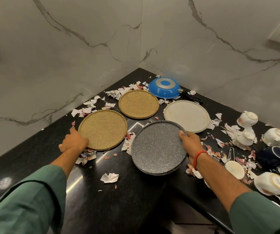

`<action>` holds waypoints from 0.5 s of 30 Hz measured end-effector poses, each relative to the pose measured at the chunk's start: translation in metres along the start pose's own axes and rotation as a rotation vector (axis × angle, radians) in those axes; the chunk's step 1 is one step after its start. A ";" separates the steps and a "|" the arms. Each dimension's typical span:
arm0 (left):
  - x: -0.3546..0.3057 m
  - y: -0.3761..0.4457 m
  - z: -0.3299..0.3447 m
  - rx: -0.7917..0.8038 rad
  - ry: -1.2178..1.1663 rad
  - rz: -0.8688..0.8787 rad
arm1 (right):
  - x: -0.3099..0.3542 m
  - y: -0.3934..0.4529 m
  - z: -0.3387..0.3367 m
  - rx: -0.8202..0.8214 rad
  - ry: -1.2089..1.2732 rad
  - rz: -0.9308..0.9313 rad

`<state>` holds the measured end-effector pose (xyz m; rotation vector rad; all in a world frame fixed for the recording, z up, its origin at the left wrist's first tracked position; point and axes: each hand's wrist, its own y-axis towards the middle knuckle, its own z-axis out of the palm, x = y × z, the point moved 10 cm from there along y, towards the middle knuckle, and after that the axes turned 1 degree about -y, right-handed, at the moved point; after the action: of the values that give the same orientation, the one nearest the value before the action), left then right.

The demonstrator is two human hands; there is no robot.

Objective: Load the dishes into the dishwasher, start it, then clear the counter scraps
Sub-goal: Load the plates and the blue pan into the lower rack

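From the head view, we are gathering dishes off the black stone worktop (pixel 39 149). Our right hand (pixel 190 142) grips the round grey speckled plate (pixel 157 147) by its rim, tilted up off the worktop. Just left of that plate, our left hand (pixel 74 143) rests on the edge of the round tan woven-textured plate (pixel 103 130), fingers curled at its rim. Next, we judge, that plate must be lifted clear of the torn paper scraps (pixel 109 177).

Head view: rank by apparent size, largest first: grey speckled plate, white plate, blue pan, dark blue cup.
1. grey speckled plate, nearest the camera, which inflates it
2. white plate, close behind in size; true order against the grey one is unsure
3. blue pan, upside down, farthest back
4. dark blue cup, clearly smallest
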<state>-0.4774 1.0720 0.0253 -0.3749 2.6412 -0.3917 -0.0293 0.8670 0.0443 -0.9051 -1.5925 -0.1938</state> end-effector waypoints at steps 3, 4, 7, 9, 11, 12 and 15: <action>0.008 0.008 -0.001 0.022 -0.215 -0.080 | 0.006 0.003 0.001 -0.003 0.001 -0.009; 0.009 0.010 -0.002 0.026 -0.296 -0.089 | 0.008 0.004 0.001 -0.007 0.002 -0.012; 0.006 0.011 -0.006 0.013 -0.587 -0.114 | 0.009 0.006 0.005 -0.004 0.033 0.011; 0.003 0.012 -0.007 0.029 -0.734 -0.138 | 0.010 0.005 0.008 -0.006 0.044 0.026; -0.004 0.011 -0.007 0.072 -0.875 -0.139 | 0.011 0.003 0.011 -0.004 0.053 0.033; -0.008 0.009 -0.004 0.114 -0.941 -0.143 | 0.012 0.002 0.013 -0.005 0.056 0.035; -0.019 0.000 0.005 0.247 -1.082 -0.144 | 0.012 -0.001 0.018 0.003 0.063 0.050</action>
<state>-0.4590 1.0766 0.0281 -0.5090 1.5033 -0.3983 -0.0432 0.8817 0.0515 -0.9270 -1.5105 -0.1836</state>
